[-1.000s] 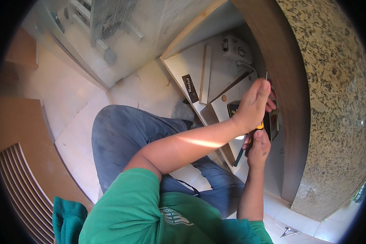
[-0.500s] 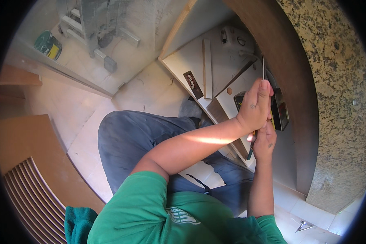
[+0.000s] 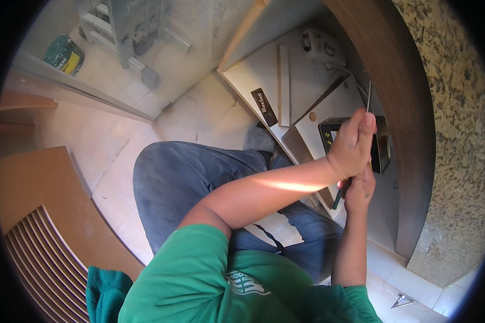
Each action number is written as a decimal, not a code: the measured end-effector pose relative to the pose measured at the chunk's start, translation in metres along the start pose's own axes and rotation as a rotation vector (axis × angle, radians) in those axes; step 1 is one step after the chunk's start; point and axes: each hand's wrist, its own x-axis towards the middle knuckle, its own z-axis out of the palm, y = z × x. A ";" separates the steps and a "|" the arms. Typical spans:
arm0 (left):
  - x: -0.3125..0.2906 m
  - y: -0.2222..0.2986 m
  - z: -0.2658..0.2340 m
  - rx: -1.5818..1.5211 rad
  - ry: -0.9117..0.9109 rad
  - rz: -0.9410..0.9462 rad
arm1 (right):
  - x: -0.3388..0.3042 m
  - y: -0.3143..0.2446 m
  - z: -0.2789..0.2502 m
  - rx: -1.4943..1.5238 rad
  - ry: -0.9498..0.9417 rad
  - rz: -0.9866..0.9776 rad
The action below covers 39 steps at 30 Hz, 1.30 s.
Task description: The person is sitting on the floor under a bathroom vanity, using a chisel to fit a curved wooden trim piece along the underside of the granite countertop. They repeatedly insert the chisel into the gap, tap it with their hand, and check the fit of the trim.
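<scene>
My left hand (image 3: 352, 142) is closed round a thin metal shaft (image 3: 368, 96), whose bare end points up past my thumb. Just below it, my right hand (image 3: 360, 192) grips a dark handle (image 3: 345, 186) with a bit of red on it. A dark stick-like end (image 3: 337, 203) juts out at the lower left of that fist. My fingers hide the stretch between shaft and handle, so I cannot tell if they are one tool. Both hands are over the pale cabinet board, beside a black tool box (image 3: 382, 153) partly covered by my left hand.
On the board (image 3: 299, 81) lie a wood strip (image 3: 283, 86), a small dark box (image 3: 264, 107) and a pale appliance (image 3: 320, 46). A curved brown cabinet edge (image 3: 415, 107) and speckled stone top (image 3: 461, 177) rise on the right. A slatted door (image 3: 40, 231) lies left; a bucket (image 3: 64, 55) stands far left.
The view has shifted slightly, and both hands appear a little farther right and lower. The shaft's exposed end leans more to the right. Both grips look the same.
</scene>
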 end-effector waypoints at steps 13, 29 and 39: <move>0.008 0.003 -0.003 0.034 0.033 -0.003 | 0.008 -0.008 0.001 -0.058 -0.036 0.039; 0.004 0.006 0.000 -0.033 0.028 -0.029 | 0.000 -0.024 0.008 -0.016 0.022 0.104; 0.004 0.022 -0.008 0.003 0.028 0.008 | -0.001 -0.026 0.011 -0.084 -0.016 0.088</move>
